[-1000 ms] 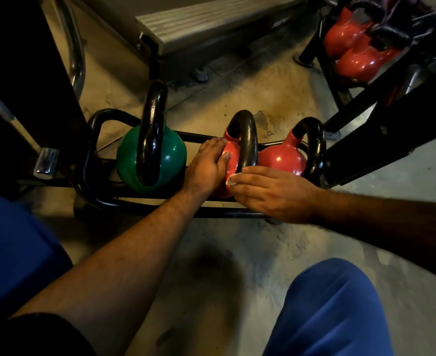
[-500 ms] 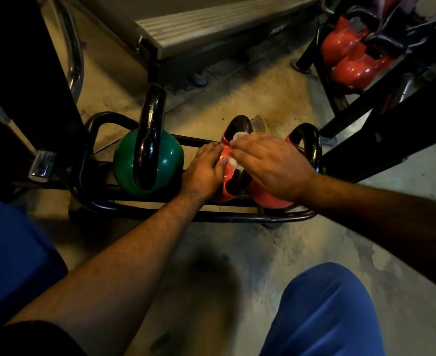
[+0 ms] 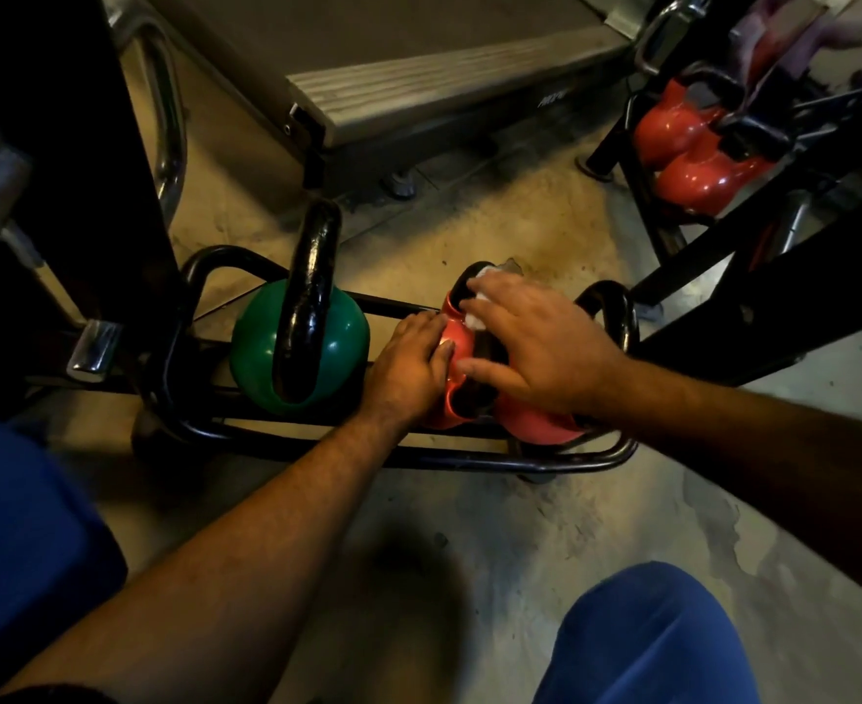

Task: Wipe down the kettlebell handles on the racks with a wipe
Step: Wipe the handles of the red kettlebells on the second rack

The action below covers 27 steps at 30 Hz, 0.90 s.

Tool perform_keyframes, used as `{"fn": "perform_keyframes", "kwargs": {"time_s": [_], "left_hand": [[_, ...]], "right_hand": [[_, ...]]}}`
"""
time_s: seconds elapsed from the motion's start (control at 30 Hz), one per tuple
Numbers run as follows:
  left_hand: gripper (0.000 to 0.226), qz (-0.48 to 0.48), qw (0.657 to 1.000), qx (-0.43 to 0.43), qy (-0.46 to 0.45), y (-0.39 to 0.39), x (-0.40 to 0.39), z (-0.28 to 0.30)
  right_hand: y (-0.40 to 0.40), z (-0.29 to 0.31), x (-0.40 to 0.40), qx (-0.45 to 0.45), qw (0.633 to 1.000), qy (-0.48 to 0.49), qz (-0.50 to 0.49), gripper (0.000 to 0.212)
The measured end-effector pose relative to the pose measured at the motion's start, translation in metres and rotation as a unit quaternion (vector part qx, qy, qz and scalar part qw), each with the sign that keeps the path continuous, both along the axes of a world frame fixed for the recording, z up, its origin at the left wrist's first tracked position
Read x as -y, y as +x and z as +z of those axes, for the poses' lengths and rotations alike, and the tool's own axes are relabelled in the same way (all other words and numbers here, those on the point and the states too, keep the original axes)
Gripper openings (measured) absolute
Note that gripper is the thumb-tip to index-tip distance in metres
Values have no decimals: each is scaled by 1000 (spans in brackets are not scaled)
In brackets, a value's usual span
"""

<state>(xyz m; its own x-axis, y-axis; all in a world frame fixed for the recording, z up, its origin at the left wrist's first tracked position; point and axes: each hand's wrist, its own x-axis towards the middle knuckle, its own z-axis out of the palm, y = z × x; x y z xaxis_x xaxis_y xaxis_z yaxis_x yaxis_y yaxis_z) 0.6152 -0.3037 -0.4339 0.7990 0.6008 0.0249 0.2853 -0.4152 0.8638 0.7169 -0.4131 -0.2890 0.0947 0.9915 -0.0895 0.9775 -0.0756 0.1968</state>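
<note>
A low black tube rack (image 3: pixel 469 457) on the floor holds a green kettlebell (image 3: pixel 347 343) with a black handle, and two red kettlebells. My left hand (image 3: pixel 408 365) presses flat against the left side of the middle red kettlebell (image 3: pixel 451 398). My right hand (image 3: pixel 535 343) lies over that kettlebell's black handle, fingers wrapped on a white wipe (image 3: pixel 477 320) that shows under the fingertips. The right red kettlebell (image 3: pixel 540 426) is mostly hidden under my right hand; its black handle (image 3: pixel 616 309) sticks out beyond the knuckles.
A second black rack (image 3: pixel 672 231) at the upper right carries more red kettlebells (image 3: pixel 688 144). A grey stepped platform (image 3: pixel 444 94) lies beyond the low rack. Dark machine frames with chrome parts (image 3: pixel 93 348) stand at the left. My blue-clad knees (image 3: pixel 642 642) frame the concrete floor.
My right hand with the wipe has slid from the near base of the middle kettlebell's handle up over its top toward the far side. The left hand stays on the kettlebell.
</note>
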Motion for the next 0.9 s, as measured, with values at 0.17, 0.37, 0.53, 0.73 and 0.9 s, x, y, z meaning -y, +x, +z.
{"fn": "perform_keyframes", "kwargs": {"time_s": [0.17, 0.37, 0.53, 0.73, 0.9], "left_hand": [[60, 9, 1000, 3, -5, 2, 0, -4], [57, 9, 1000, 15, -11, 3, 1, -8], [45, 7, 1000, 20, -11, 2, 0, -10], [45, 9, 999, 46, -24, 0, 0, -9], [47, 21, 999, 40, -27, 1, 0, -7]], "right_hand": [[15, 15, -25, 3, 997, -75, 28, 79], [26, 23, -70, -5, 983, -185, 0, 75], [30, 13, -90, 53, 973, -221, 44, 87], [33, 1, -102, 80, 962, -258, 37, 92], [37, 11, -110, 11, 964, -261, -57, 62]]}}
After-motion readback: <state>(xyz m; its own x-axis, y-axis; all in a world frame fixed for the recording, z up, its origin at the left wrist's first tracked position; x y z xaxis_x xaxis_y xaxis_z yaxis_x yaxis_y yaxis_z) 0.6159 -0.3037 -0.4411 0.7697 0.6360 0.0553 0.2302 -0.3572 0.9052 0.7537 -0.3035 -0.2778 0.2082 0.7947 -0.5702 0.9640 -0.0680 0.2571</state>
